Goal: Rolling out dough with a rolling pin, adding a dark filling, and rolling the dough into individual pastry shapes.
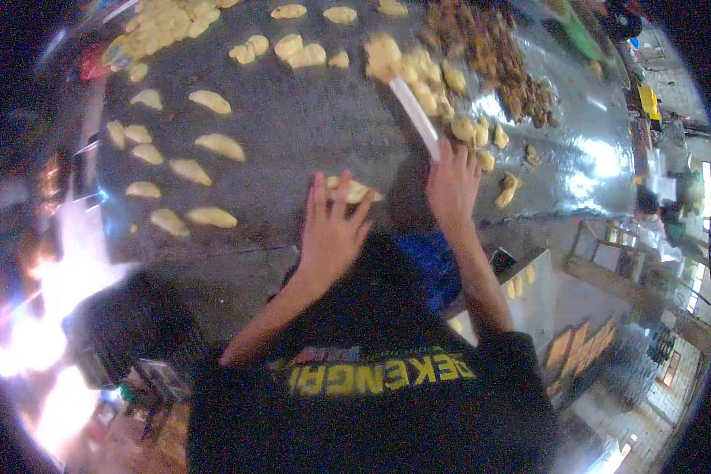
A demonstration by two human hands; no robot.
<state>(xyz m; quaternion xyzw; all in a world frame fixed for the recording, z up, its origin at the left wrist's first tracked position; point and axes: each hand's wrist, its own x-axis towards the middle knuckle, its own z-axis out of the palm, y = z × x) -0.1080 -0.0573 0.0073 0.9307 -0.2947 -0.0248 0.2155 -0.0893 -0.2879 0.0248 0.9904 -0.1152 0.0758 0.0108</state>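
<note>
My left hand (pixel 329 237) lies with fingers spread over a flattened piece of pale dough (pixel 355 191) near the front edge of the dark metal worktop (pixel 284 134). My right hand (pixel 453 182), to its right, grips a long white flat bar (pixel 411 110), which reaches up into a heap of pale dough lumps (pixel 419 71). A few loose lumps lie right of that hand. Several crescent-shaped dough pieces (pixel 212 144) lie spaced out on the left side of the worktop.
A dark brown pile (pixel 513 79) sits at the back right, beside the dough heap. More pale dough (pixel 158 28) is bunched at the back left. A lower shelf or tray (pixel 521 284) with elongated pieces shows below right. A black, box-like object (pixel 134 324) stands at lower left.
</note>
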